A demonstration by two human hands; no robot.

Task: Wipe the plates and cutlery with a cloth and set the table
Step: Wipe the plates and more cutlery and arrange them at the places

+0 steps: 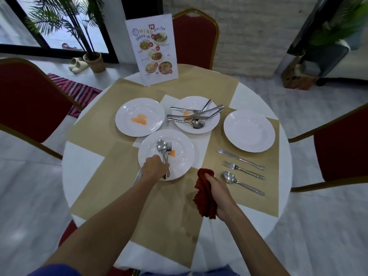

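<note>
Spoon [161, 146], fork [168, 148], maybe knife [137, 178]: left hand [154, 166] fingers curled round | cloth [205, 196]: clenched in right hand [219, 194]

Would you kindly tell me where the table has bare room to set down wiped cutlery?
Free: the left placemat between the left plate and the table edge; the near placemat below the near plate, between the forearms. Crowded: the centre plates, and the right mat beside the laid knife.

Menu stand [152, 50], red chairs [194, 40], potted palm [95, 61], slippers [77, 65].
</note>
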